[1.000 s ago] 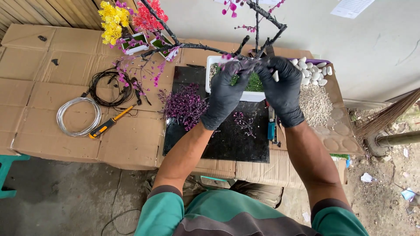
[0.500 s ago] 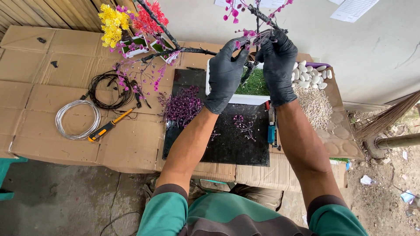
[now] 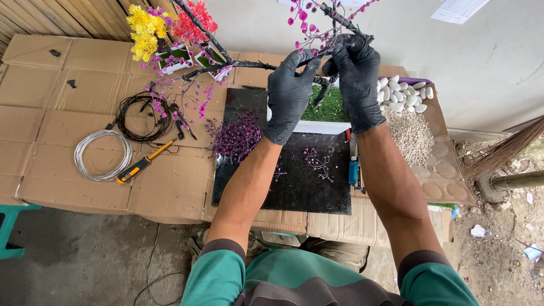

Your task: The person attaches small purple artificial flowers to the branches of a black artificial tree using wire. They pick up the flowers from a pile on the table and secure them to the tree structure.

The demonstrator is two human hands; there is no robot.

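Note:
Both my hands wear black gloves and are raised over a white planter filled with green moss. My left hand pinches a dark wire branch of an artificial tree that carries small magenta flowers. My right hand grips the same branch just to the right, fingers wrapped round it. A longer dark branch runs left from the trunk. Below the hands lies a black board with a heap of purple flower sprigs and one loose sprig.
Flattened cardboard covers the work surface. On it lie a silver wire coil, a black wire coil, an orange-handled tool, and small potted yellow flowers. White stones and gravel sit at the right. A blue tool lies beside the board.
Both hands have risen from low on the trunk at the planter to a higher flowered branch, and they now hold it between them.

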